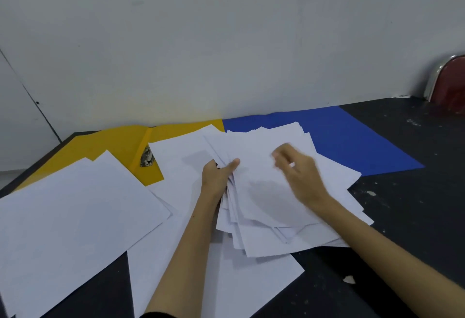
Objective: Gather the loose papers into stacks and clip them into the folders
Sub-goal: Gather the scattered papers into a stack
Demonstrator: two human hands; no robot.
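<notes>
A fanned bundle of white papers (264, 192) lies over the middle of the dark table. My left hand (219, 177) grips the bundle's left edge, thumb on top. My right hand (299, 174) hovers over the top sheet, blurred, with fingers loosely bent; I cannot tell whether it touches the paper. An open yellow folder (110, 146) with a metal clip (147, 158) lies at the back left. An open blue folder (352, 141) lies at the back right, partly under the bundle. More loose white sheets (70, 222) are spread at the left and front.
The dark table (412, 217) is scuffed, with small paper scraps (349, 280) at the right. A red chair back (450, 83) with a chrome frame stands at the far right corner. A grey wall runs right behind the folders.
</notes>
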